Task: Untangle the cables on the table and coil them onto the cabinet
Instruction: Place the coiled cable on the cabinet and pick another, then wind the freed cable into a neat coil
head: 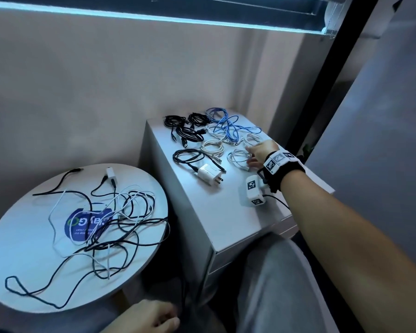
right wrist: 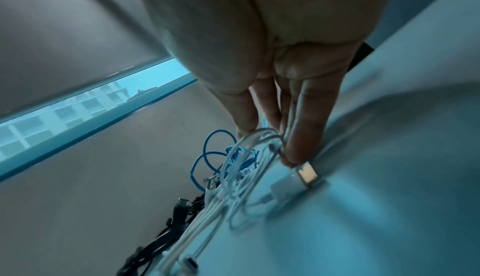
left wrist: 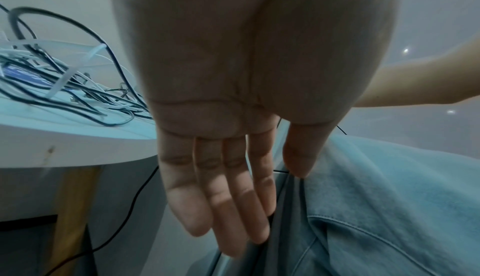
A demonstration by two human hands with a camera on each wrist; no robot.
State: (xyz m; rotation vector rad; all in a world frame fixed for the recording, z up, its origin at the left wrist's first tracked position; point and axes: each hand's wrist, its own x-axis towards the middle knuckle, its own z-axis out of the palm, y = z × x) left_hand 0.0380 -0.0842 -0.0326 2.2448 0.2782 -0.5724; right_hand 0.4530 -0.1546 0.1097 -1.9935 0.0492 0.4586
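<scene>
Far left, the tangled cables [head: 111,219] sprawl over the round bench [head: 15,248], well apart from both hands. The left hand [head: 151,316] hangs below the bench's near edge, fingers straight, holding nothing. On the cabinet [head: 216,212], past the other coiled cables [head: 211,146], the right hand [head: 262,152] lightly pinches a white coiled cable [head: 237,157] between thumb and fingers at the right side, with its USB plug [right wrist: 307,175] resting on the top.

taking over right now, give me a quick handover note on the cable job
Right hand pinches a white coiled cable on the near right of the white cabinet top.
Left hand open, empty, low by the lap.
Done: black, blue and white coils lie on the cabinet.
Left: tangle of black and white cables on the round white table; untangle, coil, move across.
</scene>
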